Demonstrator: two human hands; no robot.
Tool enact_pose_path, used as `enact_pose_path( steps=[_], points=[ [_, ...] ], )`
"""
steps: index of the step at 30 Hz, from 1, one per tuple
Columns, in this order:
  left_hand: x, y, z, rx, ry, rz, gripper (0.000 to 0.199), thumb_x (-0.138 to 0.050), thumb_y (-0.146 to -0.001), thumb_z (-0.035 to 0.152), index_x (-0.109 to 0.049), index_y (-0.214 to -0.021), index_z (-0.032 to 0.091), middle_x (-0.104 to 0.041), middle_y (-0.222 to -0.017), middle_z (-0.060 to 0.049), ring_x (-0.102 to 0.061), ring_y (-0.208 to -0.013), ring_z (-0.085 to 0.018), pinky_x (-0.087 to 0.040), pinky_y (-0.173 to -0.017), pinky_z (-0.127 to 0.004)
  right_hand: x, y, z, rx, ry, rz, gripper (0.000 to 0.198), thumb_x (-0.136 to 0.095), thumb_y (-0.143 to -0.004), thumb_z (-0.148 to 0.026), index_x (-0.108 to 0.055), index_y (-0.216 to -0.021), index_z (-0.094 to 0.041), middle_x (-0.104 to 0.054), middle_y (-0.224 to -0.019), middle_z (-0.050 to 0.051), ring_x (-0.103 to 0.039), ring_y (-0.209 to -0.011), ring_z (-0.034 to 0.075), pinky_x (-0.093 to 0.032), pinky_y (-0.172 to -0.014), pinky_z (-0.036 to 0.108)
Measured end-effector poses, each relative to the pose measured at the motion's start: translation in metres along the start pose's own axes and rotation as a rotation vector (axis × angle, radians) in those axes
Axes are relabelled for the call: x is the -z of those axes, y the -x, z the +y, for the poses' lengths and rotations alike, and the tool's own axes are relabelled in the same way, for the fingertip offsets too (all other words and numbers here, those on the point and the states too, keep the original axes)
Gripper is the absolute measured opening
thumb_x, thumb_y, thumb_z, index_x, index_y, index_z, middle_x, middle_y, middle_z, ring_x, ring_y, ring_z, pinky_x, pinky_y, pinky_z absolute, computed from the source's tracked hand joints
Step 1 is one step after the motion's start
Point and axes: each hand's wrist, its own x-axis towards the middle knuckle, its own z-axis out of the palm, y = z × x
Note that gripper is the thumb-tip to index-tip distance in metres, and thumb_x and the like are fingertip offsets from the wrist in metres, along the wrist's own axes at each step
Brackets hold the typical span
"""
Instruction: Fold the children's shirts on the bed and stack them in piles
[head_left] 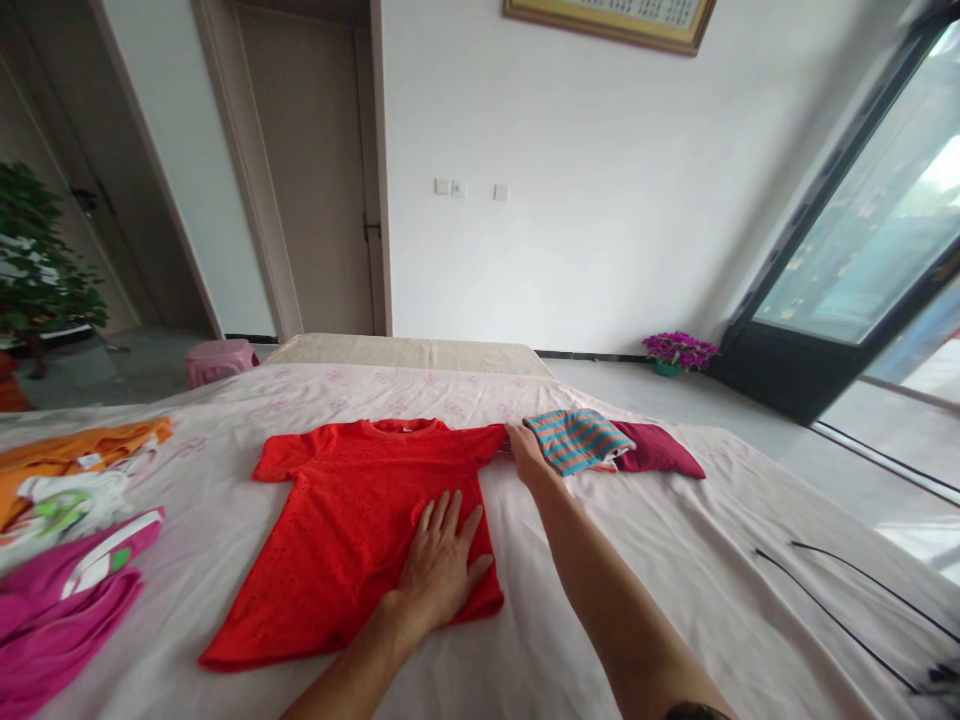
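Observation:
A red short-sleeved T-shirt [352, 530] lies spread on a pale bedsheet, its neckline facing away from me. My left hand [442, 560] rests flat on the right side of the shirt body, fingers apart. At the tip of the right sleeve, my right hand [525, 450] has its fingers closed on the red fabric. Just right of that hand sits a folded striped garment [577, 440] in teal and orange, partly over a dark red folded garment [660, 450].
Orange [82, 450], white [90, 505] and magenta clothes [75, 620] lie at the left. Thin black cords [832, 615] rest at the right. Beyond the bed stand a pink stool [221, 360] and a pot of purple flowers [679, 350].

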Motion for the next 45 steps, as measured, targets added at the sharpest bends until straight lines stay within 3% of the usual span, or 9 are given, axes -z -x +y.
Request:
enact_pose_path(
  steps=[2, 6, 8, 14, 21, 25, 35, 40, 45],
  points=[
    [-0.001, 0.001, -0.001, -0.007, -0.005, 0.006, 0.067, -0.036, -0.093, 0.061, -0.035, -0.150, 0.027, -0.026, -0.159, -0.013, -0.020, -0.148, -0.032, -0.018, -0.119, -0.055, -0.005, 0.005, 0.002, -0.007, -0.077, -0.034, 0.030, -0.052, -0.075, -0.035, -0.058, -0.100, -0.019, -0.067, -0.076, 0.004, -0.063, -0.067, 0.020, -0.050, -0.063, 0.030],
    [0.002, 0.001, 0.000, -0.009, -0.006, 0.004, 0.067, -0.038, -0.092, 0.060, -0.035, -0.150, 0.026, -0.026, -0.159, -0.013, -0.020, -0.147, -0.032, -0.018, -0.119, -0.055, -0.009, 0.015, 0.002, -0.001, -0.243, -0.195, 0.077, -0.059, -0.056, -0.017, -0.043, -0.131, -0.022, -0.069, -0.088, 0.001, -0.061, -0.069, 0.016, -0.045, -0.063, 0.025],
    [0.002, 0.002, 0.001, -0.016, -0.002, 0.012, 0.066, -0.039, -0.093, 0.059, -0.036, -0.150, 0.026, -0.027, -0.159, -0.013, -0.021, -0.147, -0.032, -0.019, -0.118, -0.056, -0.006, 0.017, -0.001, -0.008, -0.242, -0.286, 0.089, -0.057, -0.053, -0.013, -0.037, -0.138, -0.024, -0.069, -0.088, 0.000, -0.060, -0.069, 0.016, -0.041, -0.059, 0.023],
    [0.001, 0.004, 0.001, -0.021, 0.005, 0.033, 0.064, -0.039, -0.093, 0.058, -0.037, -0.149, 0.027, -0.028, -0.159, -0.012, -0.020, -0.148, -0.031, -0.021, -0.118, -0.055, 0.001, 0.015, -0.005, -0.030, -0.103, -0.367, 0.075, -0.061, -0.052, -0.013, -0.051, -0.126, -0.021, -0.069, -0.082, 0.000, -0.060, -0.070, 0.017, -0.042, -0.063, 0.026],
    [0.005, 0.004, 0.004, -0.020, -0.026, 0.009, 0.063, -0.039, -0.094, 0.056, -0.038, -0.149, 0.026, -0.029, -0.158, -0.014, -0.021, -0.147, -0.032, -0.021, -0.118, -0.056, -0.006, 0.007, 0.002, 0.079, -0.097, -0.126, 0.035, -0.066, -0.064, -0.028, -0.063, -0.096, -0.014, -0.063, -0.067, 0.000, -0.055, -0.059, 0.013, -0.042, -0.057, 0.025],
    [0.006, 0.005, 0.005, -0.031, -0.037, 0.003, 0.063, -0.040, -0.094, 0.054, -0.037, -0.150, 0.024, -0.028, -0.158, -0.016, -0.022, -0.147, -0.033, -0.022, -0.117, -0.057, -0.008, -0.001, -0.003, 0.099, -0.142, -0.013, 0.039, -0.059, -0.071, -0.034, -0.057, -0.105, -0.016, -0.062, -0.073, 0.001, -0.057, -0.062, 0.014, -0.044, -0.055, 0.024],
    [-0.003, 0.003, 0.002, -0.035, -0.031, 0.048, 0.062, -0.045, -0.093, 0.052, -0.039, -0.148, 0.025, -0.031, -0.157, -0.015, -0.025, -0.146, -0.033, -0.023, -0.116, -0.057, -0.029, -0.002, -0.004, 0.194, -0.115, 0.109, 0.046, -0.057, -0.076, -0.047, -0.051, -0.112, -0.018, -0.053, -0.073, -0.003, -0.050, -0.059, 0.012, -0.040, -0.051, 0.021],
    [-0.007, 0.004, -0.001, -0.036, -0.019, 0.078, 0.061, -0.044, -0.093, 0.053, -0.040, -0.147, 0.026, -0.033, -0.156, -0.014, -0.027, -0.145, -0.032, -0.023, -0.116, -0.056, -0.011, -0.006, 0.005, 0.201, -0.006, 0.230, 0.050, -0.061, -0.072, -0.047, -0.055, -0.114, -0.019, -0.053, -0.075, -0.002, -0.051, -0.064, 0.014, -0.042, -0.056, 0.024],
    [-0.007, 0.003, -0.001, -0.031, 0.006, 0.069, 0.061, -0.041, -0.093, 0.055, -0.043, -0.146, 0.026, -0.034, -0.156, -0.014, -0.027, -0.145, -0.031, -0.022, -0.117, -0.055, 0.018, -0.004, 0.013, 0.081, 0.127, 0.261, 0.031, -0.052, -0.076, -0.048, -0.061, -0.086, -0.020, -0.053, -0.061, 0.000, -0.053, -0.060, 0.018, -0.042, -0.054, 0.028]
  ],
)
